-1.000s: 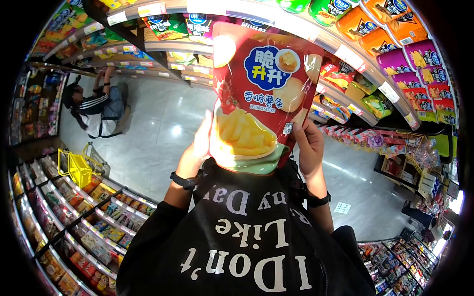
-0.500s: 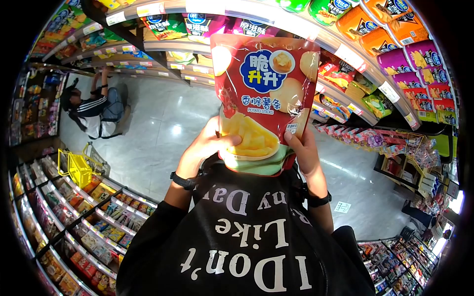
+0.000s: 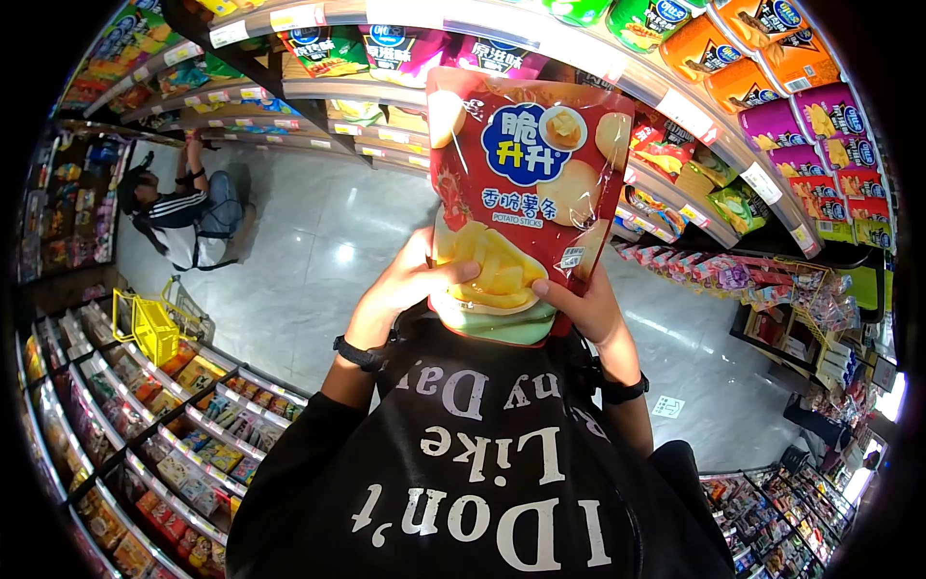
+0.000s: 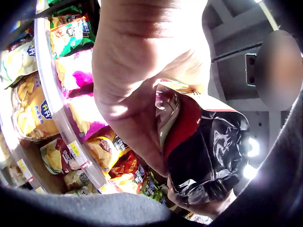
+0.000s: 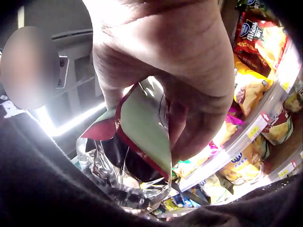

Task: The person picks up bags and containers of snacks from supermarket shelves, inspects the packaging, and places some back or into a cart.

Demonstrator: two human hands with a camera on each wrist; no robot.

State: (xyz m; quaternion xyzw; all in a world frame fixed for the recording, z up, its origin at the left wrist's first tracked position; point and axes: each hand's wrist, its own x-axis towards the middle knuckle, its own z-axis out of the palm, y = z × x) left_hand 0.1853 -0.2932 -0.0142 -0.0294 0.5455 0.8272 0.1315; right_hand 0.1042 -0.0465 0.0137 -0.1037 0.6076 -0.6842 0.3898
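Observation:
A red bag of potato sticks [image 3: 521, 207] stands upright in front of the chest, its printed front facing up toward the head camera. My left hand [image 3: 397, 285] grips its lower left side, thumb laid over the pictured fries and fingers hidden behind. At the lower right, my right hand [image 3: 598, 307] pinches the bag the same way, with the thumb on the front. The left wrist view shows the bag's bottom [image 4: 208, 146], dark and shiny, past the left hand [image 4: 147, 80]. A pale green side of the bag [image 5: 147, 120] lies within the right hand [image 5: 165, 71].
Ahead runs a curved snack shelf [image 3: 386, 92] with price tags and several chip bags. Orange and purple bags [image 3: 738, 82] fill its right end. A person [image 3: 188, 207] crouches at the left. A yellow basket cart [image 3: 149, 328] stands near the lower-left shelves [image 3: 193, 425].
The bag came down a little, then shifted slightly right and tilted. My left thumb moved from the bag's edge onto its front; my right thumb slid lower and inward across the front.

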